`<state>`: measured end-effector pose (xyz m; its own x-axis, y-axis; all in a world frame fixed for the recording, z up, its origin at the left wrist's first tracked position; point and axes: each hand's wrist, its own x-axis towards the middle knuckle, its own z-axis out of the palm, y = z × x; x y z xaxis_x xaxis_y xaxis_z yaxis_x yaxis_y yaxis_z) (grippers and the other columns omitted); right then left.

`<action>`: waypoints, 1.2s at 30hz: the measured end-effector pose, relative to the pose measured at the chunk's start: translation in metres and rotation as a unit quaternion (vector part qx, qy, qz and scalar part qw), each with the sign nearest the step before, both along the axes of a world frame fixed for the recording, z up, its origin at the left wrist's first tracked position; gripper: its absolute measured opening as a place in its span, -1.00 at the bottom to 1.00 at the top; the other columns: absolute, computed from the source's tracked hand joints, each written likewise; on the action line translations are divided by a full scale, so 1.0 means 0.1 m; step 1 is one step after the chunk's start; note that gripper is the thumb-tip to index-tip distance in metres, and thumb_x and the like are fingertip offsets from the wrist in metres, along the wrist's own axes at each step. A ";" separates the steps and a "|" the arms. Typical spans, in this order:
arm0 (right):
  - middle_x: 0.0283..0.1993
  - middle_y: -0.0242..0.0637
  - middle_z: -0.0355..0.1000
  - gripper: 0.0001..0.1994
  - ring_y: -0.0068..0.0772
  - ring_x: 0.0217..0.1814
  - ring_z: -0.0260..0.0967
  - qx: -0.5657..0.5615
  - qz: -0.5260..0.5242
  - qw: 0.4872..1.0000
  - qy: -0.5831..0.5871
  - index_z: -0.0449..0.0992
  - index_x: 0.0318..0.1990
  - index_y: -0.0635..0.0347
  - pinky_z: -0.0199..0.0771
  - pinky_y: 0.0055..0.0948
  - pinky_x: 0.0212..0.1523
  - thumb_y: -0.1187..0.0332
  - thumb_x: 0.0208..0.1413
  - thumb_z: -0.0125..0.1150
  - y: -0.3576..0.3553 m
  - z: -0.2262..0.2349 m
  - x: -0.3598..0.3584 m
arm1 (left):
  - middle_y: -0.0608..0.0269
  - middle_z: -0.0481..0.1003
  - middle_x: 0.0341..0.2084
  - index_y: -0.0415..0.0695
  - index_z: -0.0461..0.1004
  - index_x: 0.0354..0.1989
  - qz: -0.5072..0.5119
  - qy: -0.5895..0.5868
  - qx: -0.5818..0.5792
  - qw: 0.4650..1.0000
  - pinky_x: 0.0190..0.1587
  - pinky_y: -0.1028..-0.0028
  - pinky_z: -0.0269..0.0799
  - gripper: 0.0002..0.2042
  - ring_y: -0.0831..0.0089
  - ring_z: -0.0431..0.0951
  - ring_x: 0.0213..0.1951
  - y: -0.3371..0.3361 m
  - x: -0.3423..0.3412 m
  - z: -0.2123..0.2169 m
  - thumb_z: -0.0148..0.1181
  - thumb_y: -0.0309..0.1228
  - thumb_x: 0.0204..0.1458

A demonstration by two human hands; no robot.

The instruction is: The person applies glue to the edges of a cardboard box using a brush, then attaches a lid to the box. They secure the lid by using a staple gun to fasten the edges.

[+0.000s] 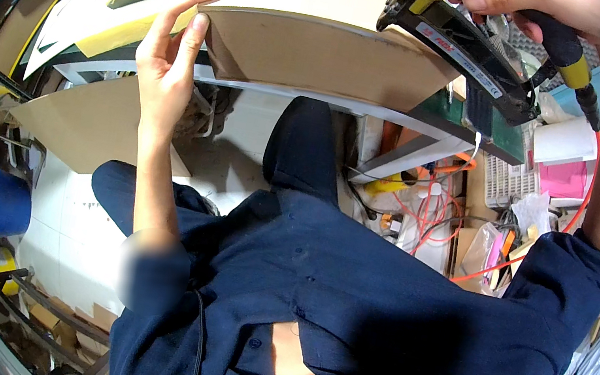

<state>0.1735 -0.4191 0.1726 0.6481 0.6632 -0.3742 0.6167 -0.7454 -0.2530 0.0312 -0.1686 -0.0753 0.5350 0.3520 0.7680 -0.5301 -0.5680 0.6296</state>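
A matt brown fibreboard panel (323, 55), smooth-faced, sits under a glossy black-and-yellow plastic nail gun (469, 45).

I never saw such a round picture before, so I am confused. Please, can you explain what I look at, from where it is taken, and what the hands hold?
A camera worn on a person's head looks down, and its wide lens bends the edges. The dark blue clothing is the person's own body. The left hand pinches the corner of a flat brown board lying on a workbench. The right hand holds a yellow and black power tool in a closed grip above the board. Below are orange cables and a blue bucket.
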 end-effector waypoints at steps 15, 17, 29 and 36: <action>-0.47 -0.37 0.49 -0.60 -0.69 -0.63 0.29 -0.020 -0.006 1.000 -0.024 0.53 -0.24 0.30 0.28 -0.67 -0.62 0.13 -0.09 0.40 0.12 0.08 -0.18 | 0.27 0.48 0.04 -0.07 0.47 0.04 0.016 -0.010 0.001 1.000 -0.25 0.73 0.33 -0.75 0.71 0.46 -0.13 0.01 -0.01 -0.01 0.00 -0.44 0.22; -0.47 -0.37 0.50 -0.61 -0.69 -0.63 0.30 -0.038 -0.030 0.997 -0.058 0.54 -0.24 0.30 0.29 -0.67 -0.62 0.15 -0.09 0.40 0.12 0.06 -0.15 | 0.26 0.48 0.04 -0.08 0.47 0.04 0.016 -0.001 0.005 1.000 -0.26 0.74 0.32 -0.75 0.71 0.45 -0.14 0.02 0.00 -0.01 0.01 -0.45 0.22; -0.43 -0.36 0.51 -0.59 -0.71 -0.62 0.30 -0.029 0.021 0.999 -0.022 0.54 -0.20 0.30 0.32 -0.69 -0.61 0.15 -0.08 0.40 0.15 0.14 -0.19 | 0.30 0.48 0.03 -0.05 0.47 0.04 0.015 -0.001 0.014 1.000 -0.37 0.78 0.26 -0.75 0.78 0.44 -0.22 0.02 -0.02 -0.01 0.01 -0.46 0.21; -0.42 -0.33 0.50 -0.57 -0.69 -0.59 0.30 -0.043 -0.019 0.998 -0.032 0.52 -0.18 0.32 0.30 -0.69 -0.61 0.15 -0.10 0.42 -0.07 0.03 0.10 | 0.29 0.47 0.05 -0.08 0.46 0.04 0.001 -0.013 0.012 1.000 -0.38 0.79 0.22 -0.75 0.79 0.43 -0.22 0.02 0.06 -0.03 -0.02 -0.48 0.22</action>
<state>0.1839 -0.4262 0.1755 0.6964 0.6054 -0.3855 0.6014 -0.7853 -0.1469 0.0375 -0.1671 -0.0780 0.5139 0.3347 0.7898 -0.5444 -0.5842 0.6019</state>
